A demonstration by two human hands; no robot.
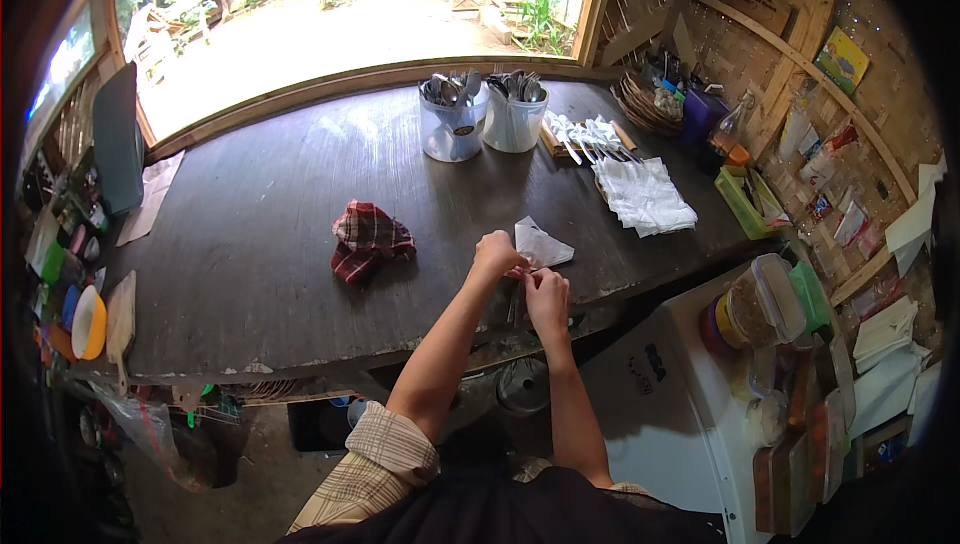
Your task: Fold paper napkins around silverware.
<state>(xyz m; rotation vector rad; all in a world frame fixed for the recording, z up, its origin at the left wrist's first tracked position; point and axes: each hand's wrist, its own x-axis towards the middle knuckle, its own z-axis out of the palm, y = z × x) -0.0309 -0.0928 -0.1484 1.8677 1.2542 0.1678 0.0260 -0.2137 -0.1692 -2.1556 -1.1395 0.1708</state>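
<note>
My left hand (497, 253) and my right hand (547, 298) meet near the front edge of the dark table. Their fingertips pinch together at the lower end of a folded white paper napkin (543, 245), whose wide part fans out beyond the fingers. Thin metal cutlery handles (512, 310) show just below the fingers, partly hidden by the hands. To the left lies a crumpled red checked cloth (369, 240). Farther back on the right, a stack of white napkins (646, 196) sits beside a wooden tray (556, 140) with napkin-wrapped cutlery (596, 137).
Two plastic tubs, one bluish (454, 131) and one white (514, 123), hold spoons and forks at the back. On the right are a green basket (750, 202) and a white appliance (645, 424) topped with food containers. A wooden cutting board (121, 319) rests at the left.
</note>
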